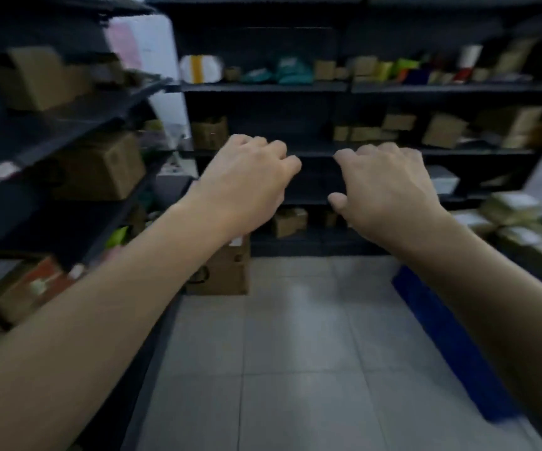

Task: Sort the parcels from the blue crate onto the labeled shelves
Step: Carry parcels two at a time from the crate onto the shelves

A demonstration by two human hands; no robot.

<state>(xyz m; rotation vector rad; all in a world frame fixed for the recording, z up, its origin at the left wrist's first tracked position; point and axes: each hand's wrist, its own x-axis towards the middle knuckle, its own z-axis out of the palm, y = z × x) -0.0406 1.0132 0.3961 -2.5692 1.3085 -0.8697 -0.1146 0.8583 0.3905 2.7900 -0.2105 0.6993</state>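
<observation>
2 arms stretch forward, palms down, beside the blue crate (452, 346). left hand (246, 180) and right hand (386, 187) are loosely curled, holding nothing.

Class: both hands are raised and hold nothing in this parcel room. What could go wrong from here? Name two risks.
1. A cardboard box stands on the tiled floor at the foot of the left shelving; stepping forward while looking at the shelves could mean a trip.
2. The blue crate sits low beside the right arm, partly out of view; a leg or the right hand might knock it.
</observation>
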